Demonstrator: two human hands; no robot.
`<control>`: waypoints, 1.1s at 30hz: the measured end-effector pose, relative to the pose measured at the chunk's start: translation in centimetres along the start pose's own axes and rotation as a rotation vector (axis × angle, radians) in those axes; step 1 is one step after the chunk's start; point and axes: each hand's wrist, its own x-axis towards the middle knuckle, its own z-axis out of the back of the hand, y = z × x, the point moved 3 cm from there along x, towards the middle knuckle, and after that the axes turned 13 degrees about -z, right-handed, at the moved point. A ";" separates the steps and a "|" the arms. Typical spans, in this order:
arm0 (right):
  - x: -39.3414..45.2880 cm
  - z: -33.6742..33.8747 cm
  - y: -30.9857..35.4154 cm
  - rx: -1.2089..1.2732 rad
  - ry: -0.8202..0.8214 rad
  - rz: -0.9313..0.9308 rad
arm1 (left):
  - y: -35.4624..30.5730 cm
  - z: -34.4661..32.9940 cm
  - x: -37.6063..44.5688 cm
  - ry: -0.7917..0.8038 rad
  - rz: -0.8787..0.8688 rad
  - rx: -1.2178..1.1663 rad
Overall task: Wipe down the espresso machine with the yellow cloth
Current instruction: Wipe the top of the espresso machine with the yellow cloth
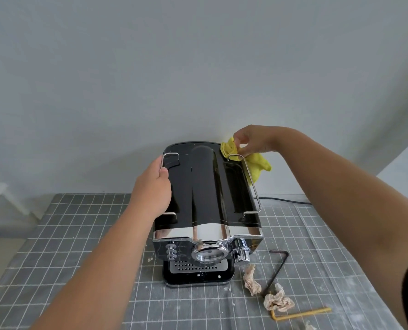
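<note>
A glossy black espresso machine (205, 194) with a chrome front band stands on the table, seen from above. My left hand (154, 186) rests flat against its left top edge, thumb by the wire rail, holding nothing. My right hand (250, 139) pinches a bunched yellow cloth (231, 148) at the machine's back right corner. Part of the cloth hangs down the right side behind the wire rail.
A grey grid-patterned table cover (79, 234) carries two crumpled brownish papers (253, 281), a black hex key (280, 263) and a yellow hex key (300, 313) to the right of the machine. A black cable (286, 201) runs behind. A pale wall is close behind the machine.
</note>
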 end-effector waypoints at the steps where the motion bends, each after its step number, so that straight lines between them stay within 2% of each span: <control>1: 0.0 0.0 -0.1 0.024 0.026 -0.011 | -0.1 0.1 -0.1 -0.002 -0.004 -0.001; 4: 0.1 0.1 -0.2 0.056 0.047 -0.022 | 0.0 0.2 -0.1 0.004 -0.007 0.007; 10: 0.8 -2.0 3.2 0.223 -0.106 0.067 | 0.0 0.1 0.1 0.014 0.008 0.021; 13: 1.2 -3.1 6.1 0.243 -0.038 0.115 | -0.3 0.2 0.0 0.007 0.019 0.021; 16: 1.5 -4.4 9.5 0.155 0.027 0.182 | -0.3 0.3 0.0 0.001 0.005 0.041; 20: 2.6 -4.4 11.4 0.129 -0.022 0.166 | -0.4 0.3 -0.1 -0.028 0.005 0.023; 25: 3.2 -5.1 13.9 0.091 -0.190 0.193 | -0.2 0.4 -0.1 -0.058 0.067 0.003; 28: 3.4 -5.8 15.3 0.023 -0.064 0.243 | -0.1 0.6 -0.2 -0.101 0.097 0.028; 33: 3.9 -4.8 16.1 -0.176 0.151 0.187 | -0.5 0.9 -0.5 -0.102 0.073 0.126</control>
